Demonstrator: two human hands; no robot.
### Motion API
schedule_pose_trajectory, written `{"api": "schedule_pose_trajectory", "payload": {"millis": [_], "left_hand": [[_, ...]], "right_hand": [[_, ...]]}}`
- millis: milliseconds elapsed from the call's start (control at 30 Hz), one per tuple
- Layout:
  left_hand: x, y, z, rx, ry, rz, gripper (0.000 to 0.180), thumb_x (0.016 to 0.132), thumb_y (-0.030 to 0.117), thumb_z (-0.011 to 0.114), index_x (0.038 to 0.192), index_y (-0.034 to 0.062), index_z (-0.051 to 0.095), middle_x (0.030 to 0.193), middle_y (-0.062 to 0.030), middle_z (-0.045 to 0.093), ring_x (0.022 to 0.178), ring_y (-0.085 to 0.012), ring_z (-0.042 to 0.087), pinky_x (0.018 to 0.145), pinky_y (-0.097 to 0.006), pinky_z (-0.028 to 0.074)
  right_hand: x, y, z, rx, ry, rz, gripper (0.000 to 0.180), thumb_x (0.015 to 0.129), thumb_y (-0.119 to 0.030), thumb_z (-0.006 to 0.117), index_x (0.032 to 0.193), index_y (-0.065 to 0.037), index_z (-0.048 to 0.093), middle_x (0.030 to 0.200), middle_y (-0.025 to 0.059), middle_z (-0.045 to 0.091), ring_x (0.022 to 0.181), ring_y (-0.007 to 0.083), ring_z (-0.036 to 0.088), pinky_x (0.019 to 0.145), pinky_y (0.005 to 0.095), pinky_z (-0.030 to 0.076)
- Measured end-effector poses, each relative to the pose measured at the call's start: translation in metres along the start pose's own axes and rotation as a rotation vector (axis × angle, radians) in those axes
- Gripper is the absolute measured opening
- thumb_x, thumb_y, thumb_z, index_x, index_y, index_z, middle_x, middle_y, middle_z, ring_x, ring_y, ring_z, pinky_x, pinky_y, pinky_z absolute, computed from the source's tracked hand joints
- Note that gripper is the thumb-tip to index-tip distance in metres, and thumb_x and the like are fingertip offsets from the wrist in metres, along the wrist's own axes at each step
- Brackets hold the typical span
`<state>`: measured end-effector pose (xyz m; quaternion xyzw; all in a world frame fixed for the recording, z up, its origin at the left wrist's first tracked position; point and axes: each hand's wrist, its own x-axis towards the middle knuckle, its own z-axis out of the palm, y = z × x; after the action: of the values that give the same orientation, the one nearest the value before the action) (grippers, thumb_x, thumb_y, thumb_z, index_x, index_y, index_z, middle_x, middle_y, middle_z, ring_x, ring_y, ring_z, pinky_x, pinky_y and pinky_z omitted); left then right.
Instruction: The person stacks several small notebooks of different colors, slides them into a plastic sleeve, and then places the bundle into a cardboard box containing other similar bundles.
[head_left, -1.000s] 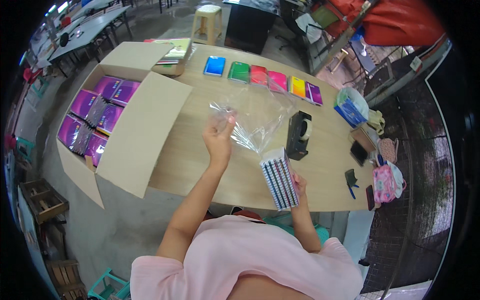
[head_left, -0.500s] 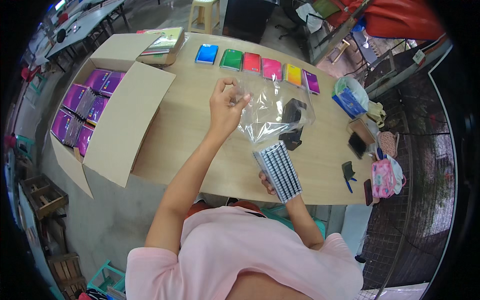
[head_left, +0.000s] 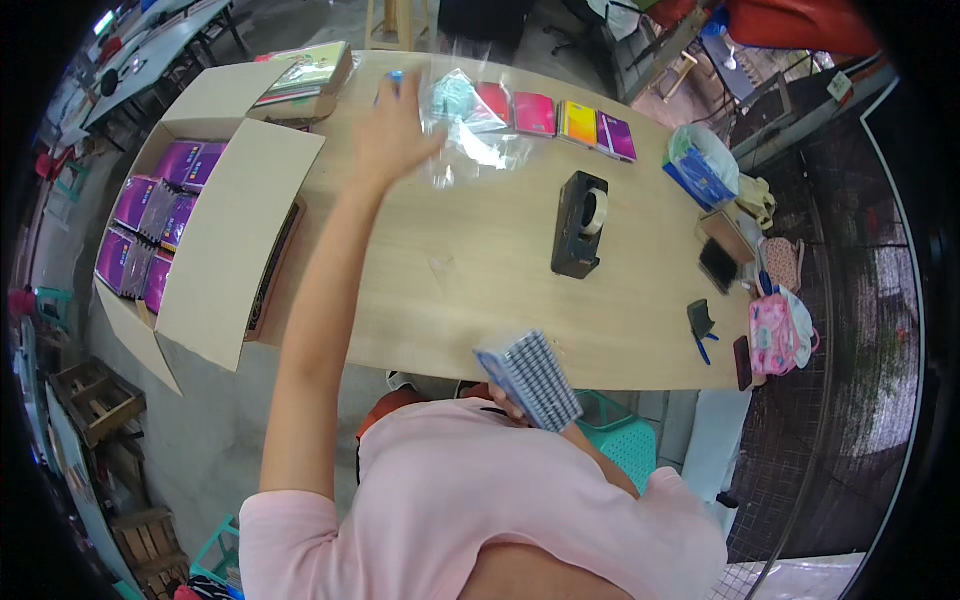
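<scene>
My left hand (head_left: 398,132) reaches to the table's far side, blurred by motion. From its thumb side spreads a clear plastic bag (head_left: 485,150), which hangs over the green and red notebooks in the row. The hand mostly hides a blue notebook (head_left: 396,76). Close to my body, my right hand (head_left: 506,402) grips a stack of spiral notebooks (head_left: 540,378) from below, its coil bindings facing up. The row continues with a pink notebook (head_left: 535,114), a yellow notebook (head_left: 578,124) and a purple notebook (head_left: 615,137).
A black tape dispenser (head_left: 579,225) stands mid-table. On the left, an open cardboard box (head_left: 235,245) holds purple notebook packs. Books (head_left: 312,72) are stacked behind it. Along the right edge lie a blue bag (head_left: 698,170), a brush (head_left: 717,265), a pink pouch (head_left: 771,335) and a phone (head_left: 742,362).
My left hand has moved away and left with the plastic bag, uncovering the tape dispenser. My right hand has brought the notebook stack lower, nearer my body.
</scene>
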<state>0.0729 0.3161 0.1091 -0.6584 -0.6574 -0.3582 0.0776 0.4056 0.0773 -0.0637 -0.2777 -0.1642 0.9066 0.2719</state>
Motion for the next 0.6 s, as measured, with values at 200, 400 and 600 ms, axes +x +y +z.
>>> {"api": "schedule_pose_trajectory", "payload": {"millis": [200,400,600], "left_hand": [[-0.136,-0.015,0.051,-0.173,-0.345,-0.193,0.060,0.074,-0.001,0.056,0.127,0.0271,0.056,0.120,-0.0187,0.047,0.091,-0.0405,0.062,0.074,-0.049,0.053],[-0.152,0.053,-0.017,-0.559,-0.464,-0.185,0.025,0.072,0.023,0.074,0.098,0.0218,0.074,0.128,-0.0161,0.039,0.112,-0.0360,0.053,0.091,-0.045,0.047],[-0.144,0.062,-0.027,-0.723,-0.436,-0.058,0.028,0.069,0.033,0.083,0.093,0.0210,0.075,0.138,-0.0195,0.029,0.134,-0.0403,0.029,0.109,-0.048,0.031]], "right_hand": [[0.049,-0.032,0.014,0.703,-0.855,0.217,0.052,0.095,-0.031,0.053,0.121,0.013,0.042,0.097,0.0284,0.055,0.079,0.0373,0.063,0.060,0.0396,0.058],[0.054,-0.026,0.008,0.818,-0.739,0.040,0.055,0.098,-0.037,0.047,0.133,0.003,0.032,0.109,0.0242,0.046,0.080,0.0316,0.058,0.059,0.0392,0.056],[0.059,-0.028,0.031,0.795,-0.696,0.022,0.058,0.098,-0.037,0.048,0.137,0.002,0.030,0.110,0.0249,0.045,0.081,0.0322,0.058,0.060,0.0402,0.057]]}}
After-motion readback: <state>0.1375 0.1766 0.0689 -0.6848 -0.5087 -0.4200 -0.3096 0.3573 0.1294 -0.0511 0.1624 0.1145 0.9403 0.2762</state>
